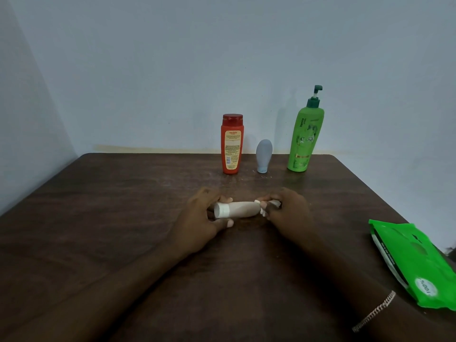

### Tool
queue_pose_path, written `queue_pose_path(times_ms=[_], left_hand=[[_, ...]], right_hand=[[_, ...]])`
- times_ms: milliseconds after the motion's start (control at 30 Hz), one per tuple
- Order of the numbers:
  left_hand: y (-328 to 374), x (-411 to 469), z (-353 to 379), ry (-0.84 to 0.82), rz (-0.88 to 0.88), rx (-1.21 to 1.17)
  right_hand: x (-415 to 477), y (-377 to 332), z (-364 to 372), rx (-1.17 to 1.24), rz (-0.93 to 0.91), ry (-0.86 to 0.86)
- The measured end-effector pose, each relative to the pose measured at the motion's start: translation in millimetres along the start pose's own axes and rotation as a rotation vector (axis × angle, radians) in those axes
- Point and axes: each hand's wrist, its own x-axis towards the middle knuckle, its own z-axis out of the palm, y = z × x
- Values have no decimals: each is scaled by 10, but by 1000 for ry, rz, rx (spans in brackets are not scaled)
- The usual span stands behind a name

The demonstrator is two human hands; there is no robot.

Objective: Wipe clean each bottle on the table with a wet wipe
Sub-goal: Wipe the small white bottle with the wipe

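A small beige bottle (243,209) with a white cap lies sideways just above the table's middle. My left hand (202,218) grips its capped end, fingers and thumb curled round it. At the bottle's other end my right hand (286,213) pinches a crumpled white wet wipe (267,206) against the bottle's base. Three more bottles stand upright at the back: an orange bottle (231,144) with a red cap, a small grey tube (263,155) standing on its cap, and a tall green pump bottle (306,137).
A green wet-wipe pack (417,262) lies flat at the right edge of the dark wooden table (123,218). A pale wall rises directly behind the back edge. White specks dot the table in front of the standing bottles.
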Motion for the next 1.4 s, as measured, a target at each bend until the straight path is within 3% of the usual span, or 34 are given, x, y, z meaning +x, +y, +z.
queue_pose_path(times_ms=[233, 733, 1067, 1133, 1300, 1400], left_hand=[[-24, 32, -30, -3, -34, -107], [-41, 56, -28, -102, -66, 197], [-13, 63, -50, -120, -91, 165], [-3, 57, -39, -106, -80, 156], [42, 45, -47, -98, -97, 128], [56, 35, -67, -114, -84, 123]], right_hand=[[1, -17, 17, 12, 20, -19], [-10, -6, 38, 108, 67, -28], [-32, -111, 163, -53, 122, -104], [-61, -194, 226, -110, 94, -91], [-228, -470, 330, -187, -166, -274], [-170, -420, 244, -147, -150, -229]])
